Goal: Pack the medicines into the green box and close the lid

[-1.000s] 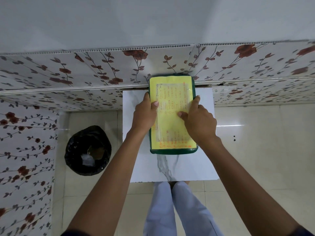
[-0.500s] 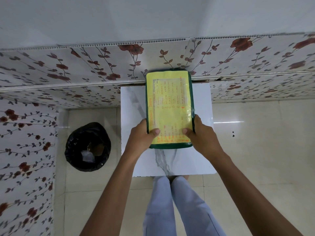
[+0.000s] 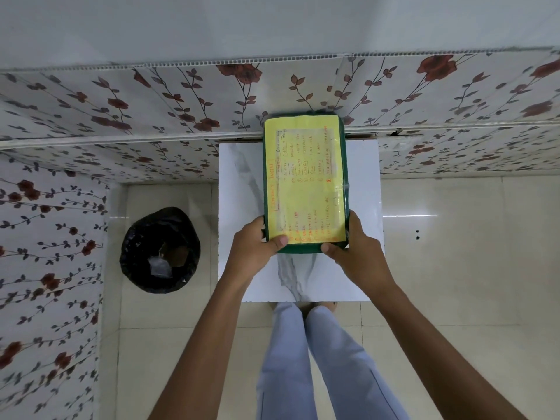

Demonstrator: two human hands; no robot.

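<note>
Both hands have slid down from the middle of the lid to the near end of the green box (image 3: 344, 183) since one second ago, and the box now sits a little further from the person, with its far end against the flowered wall (image 3: 181, 95). On the left hand (image 3: 253, 248) the thumb lies flat on the yellow paper (image 3: 304, 180) at the near left corner, and the other fingers curl around the side of the box, so this hand holds the corner firmly. On the right hand (image 3: 353, 248) the thumb presses on the near right edge, and the fingers wrap the right side in the same way. Neither hand is spread wide; both are closed around the box.

Between the hands, the lid with its yellow paper and orange handwriting looks flat on the box, and no gap shows along the green rim. No medicines are visible outside, so I judge that they are already packed and the lid is closed, or very nearly. Moving the hands to the near corners probably means a last press there, or only setting the box straight.

The box rests on the white marble table (image 3: 239, 207). A black bin (image 3: 160, 250) stands on the floor to the left, well apart from the table.
</note>
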